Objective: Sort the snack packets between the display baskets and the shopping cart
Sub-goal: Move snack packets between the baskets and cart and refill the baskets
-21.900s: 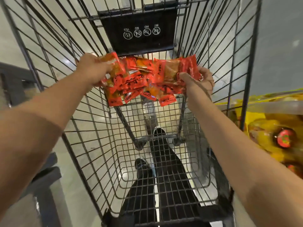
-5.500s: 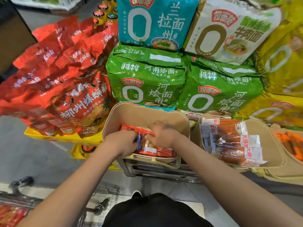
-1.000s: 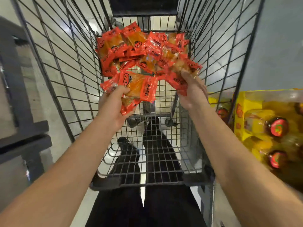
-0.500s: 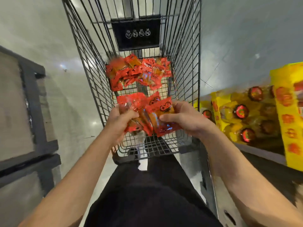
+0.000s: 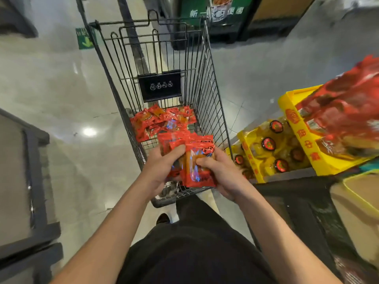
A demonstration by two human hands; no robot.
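**Carrying a handful out of the cart without shedding packets**

Both hands hold one bundle of red snack packets [image 5: 189, 158] above the near end of the shopping cart [image 5: 164, 95]. The left hand [image 5: 162, 171] has its grip curled round the bundle's left side, thumb on top; the right hand [image 5: 220, 173] pinches the right side, fingers wrapped over the front packets. A loose pile of the same packets [image 5: 162, 121] lies on the cart floor at about 12 o'clock from the hands.

The step appears to be a lift-out toward the display. To do it well, squeeze the slippery wrappers inward from both sides, keep the lower edges supported, and clear the cart's wire rim before swinging toward 3 o'clock, where the yellow display tray [image 5: 303, 130] with red bags [image 5: 344, 111] and jars [image 5: 268, 143] crowds the path.
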